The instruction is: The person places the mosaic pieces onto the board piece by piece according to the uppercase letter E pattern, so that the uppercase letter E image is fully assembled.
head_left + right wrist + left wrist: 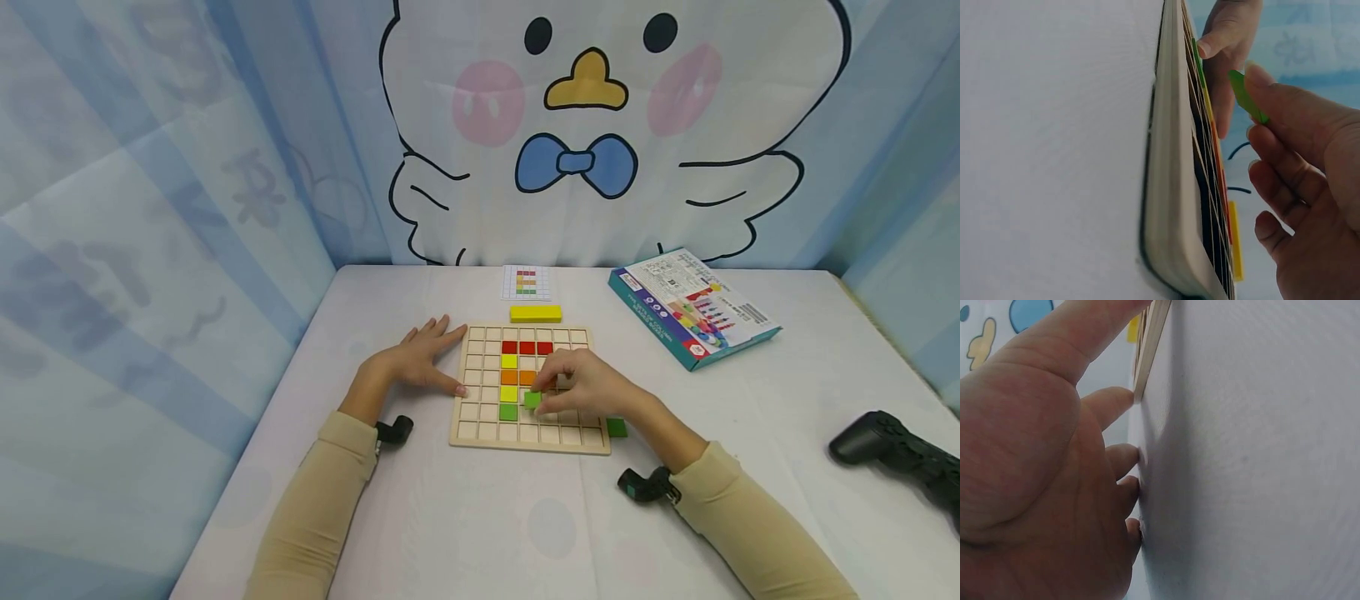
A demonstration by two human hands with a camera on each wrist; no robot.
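Note:
A wooden grid board (pixel 480 432) lies on the table with coloured square tiles in some cells: a row of red (pixel 527 347), a yellow tile (pixel 509 361), orange tiles (pixel 509 377), another yellow tile and a green tile (pixel 508 412) below. My right hand (pixel 592 385) pinches a green square tile (pixel 1246 97) between thumb and forefinger, held just above the board. At the board's left edge, my left hand (pixel 417 360) rests with fingers spread, thumb and forefinger touching the frame (pixel 1150 350).
Behind the board are a yellow bar-shaped stack (pixel 536 314) and a pattern card (pixel 527 283). More green (pixel 617 427) shows beside the board's right edge. A product box (pixel 693 308) lies back right; a black game controller (pixel 896 450) sits at far right.

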